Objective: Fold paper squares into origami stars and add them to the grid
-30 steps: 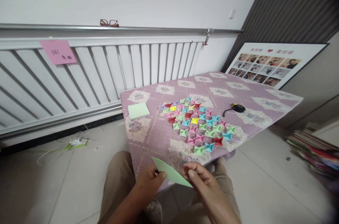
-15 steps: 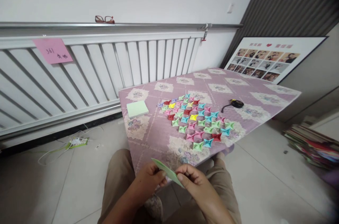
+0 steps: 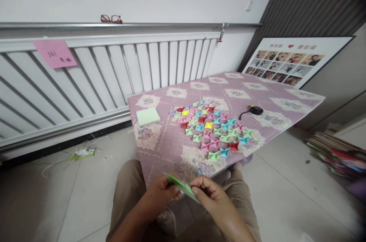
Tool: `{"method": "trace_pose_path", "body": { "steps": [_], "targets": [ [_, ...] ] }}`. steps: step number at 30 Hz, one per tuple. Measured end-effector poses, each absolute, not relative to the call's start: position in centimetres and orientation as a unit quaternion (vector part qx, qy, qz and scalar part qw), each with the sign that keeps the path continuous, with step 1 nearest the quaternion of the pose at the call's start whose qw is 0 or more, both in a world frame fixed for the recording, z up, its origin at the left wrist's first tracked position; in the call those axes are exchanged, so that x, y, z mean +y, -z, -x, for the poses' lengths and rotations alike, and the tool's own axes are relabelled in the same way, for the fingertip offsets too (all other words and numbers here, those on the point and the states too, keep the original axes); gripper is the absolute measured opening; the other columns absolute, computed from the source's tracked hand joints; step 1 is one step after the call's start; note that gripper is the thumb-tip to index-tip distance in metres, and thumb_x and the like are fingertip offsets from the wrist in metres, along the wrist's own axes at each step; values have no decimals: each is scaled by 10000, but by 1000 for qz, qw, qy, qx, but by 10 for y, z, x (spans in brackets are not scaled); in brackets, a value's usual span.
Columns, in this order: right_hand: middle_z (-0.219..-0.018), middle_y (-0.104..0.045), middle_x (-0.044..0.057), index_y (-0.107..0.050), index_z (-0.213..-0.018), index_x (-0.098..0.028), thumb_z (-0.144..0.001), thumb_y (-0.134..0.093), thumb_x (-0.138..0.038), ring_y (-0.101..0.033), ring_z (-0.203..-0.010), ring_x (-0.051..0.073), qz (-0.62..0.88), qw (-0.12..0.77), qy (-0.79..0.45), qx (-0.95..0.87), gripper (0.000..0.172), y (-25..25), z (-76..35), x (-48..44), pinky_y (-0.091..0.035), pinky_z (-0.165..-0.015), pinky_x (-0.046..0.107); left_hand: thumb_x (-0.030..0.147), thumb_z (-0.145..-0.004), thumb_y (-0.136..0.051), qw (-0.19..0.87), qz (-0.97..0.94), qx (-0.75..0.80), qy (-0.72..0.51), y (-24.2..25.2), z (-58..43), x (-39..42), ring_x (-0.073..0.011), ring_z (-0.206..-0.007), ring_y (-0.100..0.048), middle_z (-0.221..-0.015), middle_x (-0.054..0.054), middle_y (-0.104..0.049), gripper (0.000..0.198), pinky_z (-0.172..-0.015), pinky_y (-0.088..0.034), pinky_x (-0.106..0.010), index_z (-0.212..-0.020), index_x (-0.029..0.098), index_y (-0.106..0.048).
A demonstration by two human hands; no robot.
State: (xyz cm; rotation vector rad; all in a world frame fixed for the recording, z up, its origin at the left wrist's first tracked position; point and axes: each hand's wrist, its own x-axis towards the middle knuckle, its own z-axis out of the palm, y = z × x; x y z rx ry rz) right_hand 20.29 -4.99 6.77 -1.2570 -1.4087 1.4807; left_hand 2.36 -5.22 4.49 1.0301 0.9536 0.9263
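A folded sheet of light green paper [image 3: 184,187] is held over my lap, just off the table's near edge. My left hand [image 3: 164,193] pinches its left part between thumb and fingers. At the other end, my right hand [image 3: 210,194] grips the paper with the thumb on top and the fingers curled behind. Beyond my hands, rows of small folded paper pieces [image 3: 208,125] in green, pink, blue, red and yellow stand on the table. A stack of pale green square paper [image 3: 148,116] lies at the table's left side.
The table [image 3: 164,139] wears a purple floral cloth. A black tape measure [image 3: 255,110] lies at its right. Behind stands a white radiator [image 3: 168,62] with a pink note [image 3: 55,54]; glasses [image 3: 111,19] rest on the pipe. A power strip [image 3: 85,153] with cables sits on the floor.
Both hands keep their grip on the green paper, which has tilted very slightly. The camera view has shifted a little; the things on the table have not moved.
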Motion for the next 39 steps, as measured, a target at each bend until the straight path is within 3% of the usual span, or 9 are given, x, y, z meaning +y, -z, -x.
{"method": "trace_pose_path", "body": {
  "steps": [21, 31, 39],
  "targets": [
    [-665, -545, -28, -613, -764, -199, -788, -602, -458, -465, -625, 123, 486, 345, -565, -571, 261, -75, -203, -55, -366, -596, 238, 498, -761, -688, 687, -474, 384, -394, -42, -20, -53, -115, -622, -482, -640, 10, -534, 366, -634, -358, -258, -805, 150, -586],
    [-792, -672, 32, -605, -848, -202, -795, -632, -483, -601, -794, 190, 399, 346, -637, -561, 287, -75, -204, -57, -424, -749, 307, 501, -762, -682, 685, -487, 383, -383, -41, -23, -54, -114, -621, -490, -653, 15, -531, 378, -627, -373, -254, -823, 149, -556],
    [-823, -681, 40, -607, -863, -198, -808, -630, -478, -616, -837, 191, 358, 349, -675, -543, 286, -70, -201, -57, -426, -794, 320, 472, -809, -633, 684, -497, 377, -378, -39, -21, -54, -118, -639, -510, -687, 3, -553, 342, -645, -394, -263, -860, 143, -554]
  ]
}}
